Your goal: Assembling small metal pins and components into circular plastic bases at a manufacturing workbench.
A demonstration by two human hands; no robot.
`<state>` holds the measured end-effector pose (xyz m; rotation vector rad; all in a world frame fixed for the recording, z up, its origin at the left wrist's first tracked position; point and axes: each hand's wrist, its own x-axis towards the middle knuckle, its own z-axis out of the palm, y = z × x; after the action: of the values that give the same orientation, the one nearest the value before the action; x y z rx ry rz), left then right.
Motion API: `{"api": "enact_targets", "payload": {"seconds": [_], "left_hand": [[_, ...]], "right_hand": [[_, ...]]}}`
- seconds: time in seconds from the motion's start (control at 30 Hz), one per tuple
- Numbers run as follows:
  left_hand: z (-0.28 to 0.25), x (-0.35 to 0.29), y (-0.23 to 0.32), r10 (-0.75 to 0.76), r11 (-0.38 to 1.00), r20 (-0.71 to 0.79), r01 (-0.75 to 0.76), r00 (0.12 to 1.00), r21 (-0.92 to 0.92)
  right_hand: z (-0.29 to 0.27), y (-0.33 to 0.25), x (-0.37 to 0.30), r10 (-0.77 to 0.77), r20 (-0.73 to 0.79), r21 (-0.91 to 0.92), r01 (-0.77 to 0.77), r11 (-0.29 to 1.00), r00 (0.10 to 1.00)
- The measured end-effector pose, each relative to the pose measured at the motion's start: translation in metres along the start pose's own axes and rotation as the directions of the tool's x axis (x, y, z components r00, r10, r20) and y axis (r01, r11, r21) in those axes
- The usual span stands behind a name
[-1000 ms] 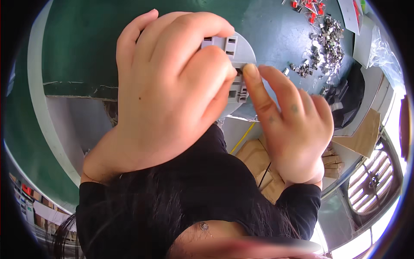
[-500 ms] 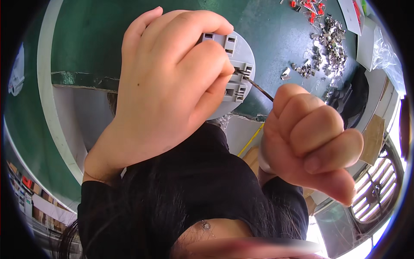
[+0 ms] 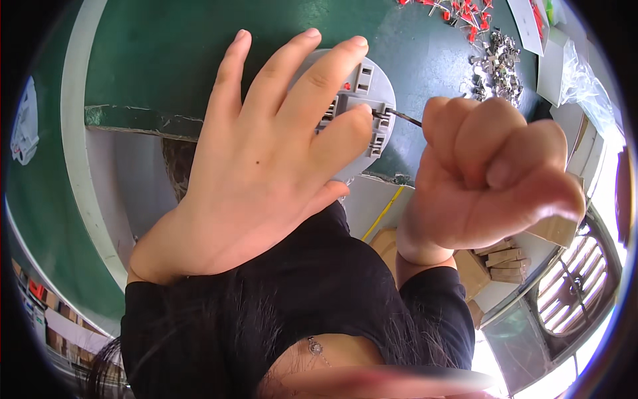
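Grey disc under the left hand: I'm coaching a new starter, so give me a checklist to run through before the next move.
1. Left hand over the grey disc: ok, fingers spread.
2. Right hand closed on the dark rod: ok.
3. Left index fingertip well clear of the rod's disc-side end: not ok, they look very close.
4. Disc flat on the green table: cannot tell, underside hidden.
5. Shiny metal pieces apart from the disc: ok.

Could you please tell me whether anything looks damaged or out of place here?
The green table's front edge, left of the left hand, looks worn: a ragged pale line runs along it. Small metal pieces lie loose in a heap at upper right, though that may be deliberate.
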<state>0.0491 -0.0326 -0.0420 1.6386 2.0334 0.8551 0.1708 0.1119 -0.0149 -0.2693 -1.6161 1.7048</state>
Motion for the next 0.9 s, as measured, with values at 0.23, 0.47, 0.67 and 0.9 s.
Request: {"api": "enact_targets", "payload": {"seconds": [0.23, 0.47, 0.67, 0.9], "left_hand": [[-0.012, -0.015, -0.002, -0.020, 0.999, -0.071, 0.021, 0.997, 0.024], [-0.076, -0.172, -0.075, -0.400, 0.762, -0.740, 0.645, 0.541, 0.060], [-0.091, -0.188, -0.102, -0.508, 0.393, -0.734, 0.879, 0.452, 0.269], [-0.152, -0.091, -0.157, -0.426, 0.818, -0.462, 0.549, 0.778, 0.170]], "right_hand": [[0.027, 0.008, 0.002, 0.050, -0.127, -0.341, -0.091, 0.936, 0.991], [-0.040, -0.033, -0.021, -0.070, -0.134, 0.309, 0.109, 0.945, 0.989], [-0.058, -0.014, -0.030, 0.031, -0.133, 0.130, -0.013, 0.991, 0.991], [-0.071, -0.027, -0.035, -0.244, 0.027, -0.689, 0.195, 0.698, 0.969]]}}
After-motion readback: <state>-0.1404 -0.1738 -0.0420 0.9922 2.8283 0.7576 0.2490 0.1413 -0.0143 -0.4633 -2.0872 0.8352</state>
